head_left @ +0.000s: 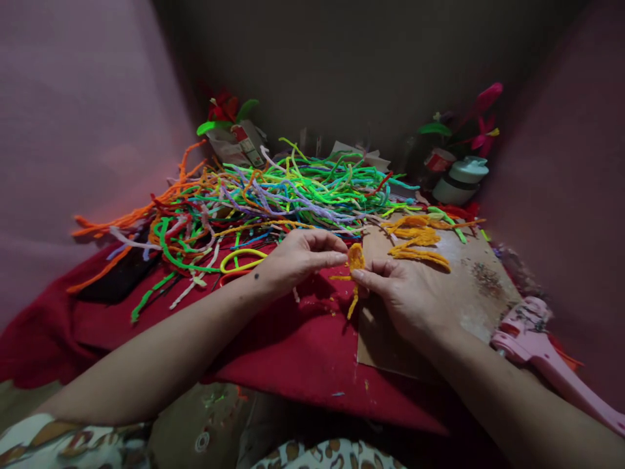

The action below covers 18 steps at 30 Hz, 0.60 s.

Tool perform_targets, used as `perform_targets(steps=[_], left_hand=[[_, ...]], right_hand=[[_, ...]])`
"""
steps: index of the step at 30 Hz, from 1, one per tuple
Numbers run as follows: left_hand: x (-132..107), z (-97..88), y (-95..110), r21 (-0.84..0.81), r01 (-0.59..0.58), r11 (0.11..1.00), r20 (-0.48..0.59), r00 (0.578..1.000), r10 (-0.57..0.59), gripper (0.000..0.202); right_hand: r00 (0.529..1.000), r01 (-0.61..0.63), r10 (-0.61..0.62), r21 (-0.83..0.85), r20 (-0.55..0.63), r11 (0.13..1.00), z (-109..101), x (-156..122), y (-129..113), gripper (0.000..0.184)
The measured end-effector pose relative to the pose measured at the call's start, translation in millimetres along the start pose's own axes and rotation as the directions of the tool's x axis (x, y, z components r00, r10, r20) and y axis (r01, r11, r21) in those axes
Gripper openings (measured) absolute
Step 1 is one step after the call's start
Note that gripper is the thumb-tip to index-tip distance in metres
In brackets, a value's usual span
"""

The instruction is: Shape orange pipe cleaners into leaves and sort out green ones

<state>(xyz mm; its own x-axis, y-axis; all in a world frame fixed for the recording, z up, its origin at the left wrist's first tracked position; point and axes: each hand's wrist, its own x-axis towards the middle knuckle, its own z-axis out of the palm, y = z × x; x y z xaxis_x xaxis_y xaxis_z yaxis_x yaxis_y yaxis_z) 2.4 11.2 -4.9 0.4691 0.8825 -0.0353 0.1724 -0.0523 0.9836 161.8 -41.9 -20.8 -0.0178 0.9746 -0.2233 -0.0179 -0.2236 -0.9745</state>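
Note:
An orange-yellow pipe-cleaner petal (357, 256) stands upright as a small loop, with loose tails hanging below it. Thumb and fingers of my right hand (407, 296) pinch its lower part. My left hand (305, 257) has its thumb and fingertips closed at the petal's left edge; whether they grip the petal or a small bit beside it, I cannot make out. More orange-yellow petals (415, 238) lie just beyond my right hand on a brown board (469, 260).
A tangled heap of coloured pipe cleaners (303, 189) spreads across the back of the red cloth (293, 345). Yellow-handled scissors (243, 260) lie left of my left wrist. A pink glue gun (541, 345) rests at the right, a white jar (459, 180) behind the board.

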Motion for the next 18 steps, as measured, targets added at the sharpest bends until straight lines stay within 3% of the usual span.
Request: perform_targets(steps=[3,5,9,14,18], left_hand=[[1,4.1,1,-0.075,0.09,0.993,0.109,0.991,-0.082,0.017],[0,7.9,1,-0.079,0.116,0.99,0.125,0.986,-0.106,0.014],[-3,13.6,3,-0.039,0.112,0.993,0.086,0.99,-0.109,0.005],[-5,14.8,5,-0.031,0.083,0.996,0.071,0.994,-0.08,0.009],[-6,17.3,-1,0.025,0.006,1.0,0.028,1.0,-0.007,0.006]], right_hand=[[1.0,0.002,-0.002,-0.029,0.001,1.0,0,-2,-1,0.021],[1.0,0.008,-0.007,-0.061,0.006,0.998,0,-3,0,0.019],[1.0,0.025,-0.024,-0.109,0.01,0.994,0,-3,4,0.02],[0.999,0.034,-0.029,-0.105,0.046,0.994,3,-6,4,0.02],[0.998,0.04,-0.034,-0.137,0.045,0.99,2,-7,1,0.021]])
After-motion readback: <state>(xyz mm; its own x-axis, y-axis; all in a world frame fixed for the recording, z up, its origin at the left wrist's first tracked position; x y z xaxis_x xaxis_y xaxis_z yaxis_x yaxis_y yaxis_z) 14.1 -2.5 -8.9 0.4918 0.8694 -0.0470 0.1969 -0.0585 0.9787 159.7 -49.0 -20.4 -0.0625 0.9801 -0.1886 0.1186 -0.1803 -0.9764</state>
